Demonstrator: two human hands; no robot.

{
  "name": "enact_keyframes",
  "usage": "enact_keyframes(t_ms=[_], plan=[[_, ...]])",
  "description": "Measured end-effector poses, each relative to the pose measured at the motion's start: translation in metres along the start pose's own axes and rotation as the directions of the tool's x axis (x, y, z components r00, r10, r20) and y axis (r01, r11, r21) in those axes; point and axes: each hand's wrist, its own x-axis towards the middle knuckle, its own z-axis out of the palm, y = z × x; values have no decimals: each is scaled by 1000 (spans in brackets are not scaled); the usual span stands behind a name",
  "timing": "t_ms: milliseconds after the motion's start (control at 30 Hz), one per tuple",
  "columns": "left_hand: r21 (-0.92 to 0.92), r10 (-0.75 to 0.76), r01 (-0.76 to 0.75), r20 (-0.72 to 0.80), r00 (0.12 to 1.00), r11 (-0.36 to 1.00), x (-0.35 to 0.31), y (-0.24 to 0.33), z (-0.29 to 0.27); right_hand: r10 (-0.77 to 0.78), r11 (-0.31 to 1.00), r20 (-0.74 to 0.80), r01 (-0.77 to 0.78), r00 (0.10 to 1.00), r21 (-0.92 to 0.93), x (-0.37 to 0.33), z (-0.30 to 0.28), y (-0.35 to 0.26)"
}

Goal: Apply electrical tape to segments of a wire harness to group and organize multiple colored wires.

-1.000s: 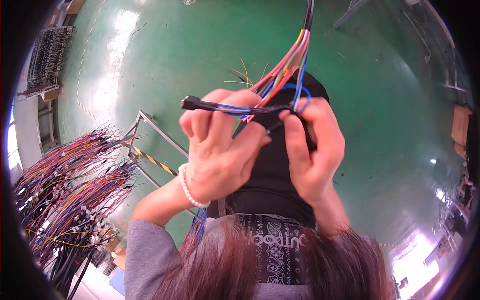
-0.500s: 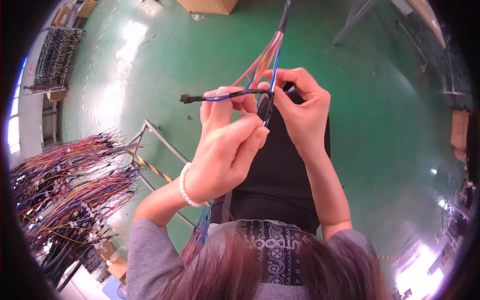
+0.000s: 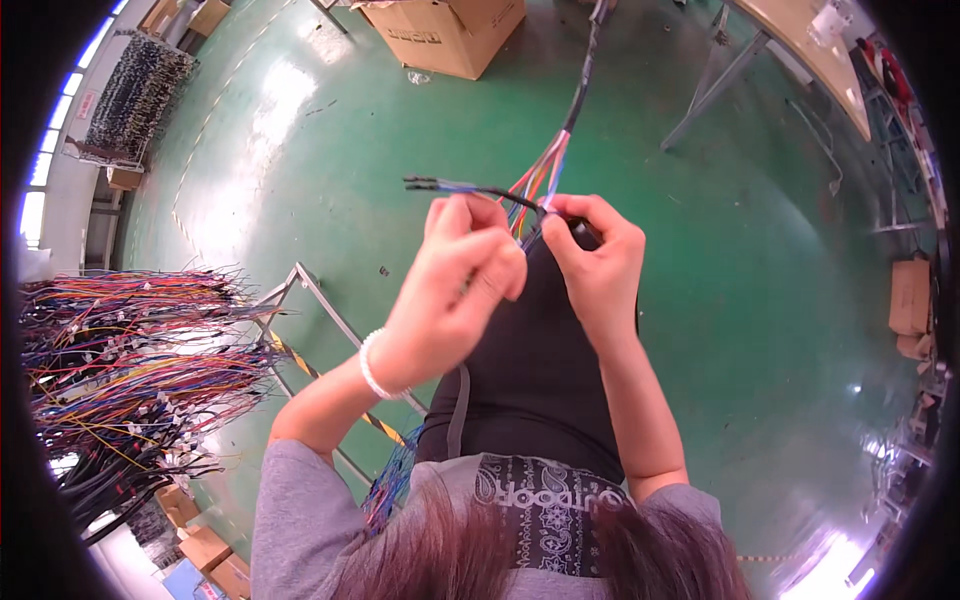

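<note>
A wire harness (image 3: 580, 97) in a black sleeve comes down from the top and fans into red, orange, white and blue wires. My right hand (image 3: 605, 250) pinches it where a thin dark branch (image 3: 500, 192) splits off to the left, ending in small black tips (image 3: 420, 184). A black rounded thing (image 3: 586, 236), perhaps a tape roll, shows partly under the right fingers. Close beside, my left hand (image 3: 455, 285), slightly blurred and wearing a white bead bracelet, has its fingers curled shut against wires at the junction. Its fingertips are partly hidden.
To the left, many loose coloured wire bundles (image 3: 150, 370) lie by a metal frame (image 3: 325, 300) with yellow-black tape. A cardboard box (image 3: 440, 35) stands on the green floor ahead, a wooden-topped table (image 3: 815, 60) at far right. My black-clad legs (image 3: 540, 370) are below the hands.
The view has tilted, showing more of the box and table. My left hand has turned and drawn slightly away from the junction. The branch's end has swung, while my right hand keeps its pinch.
</note>
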Motion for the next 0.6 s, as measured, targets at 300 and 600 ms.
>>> enact_keyframes(t_ms=[300, 600], plan=[[-700, -263, 18, -243, 934, 714, 39, -32, -64, 175, 983, 604, -104, 778, -150, -61, 9, 44], [278, 129, 10, -477, 870, 961, 77, -79, -50, 193, 870, 800, -475, 568, 127, 112, 35, 39]])
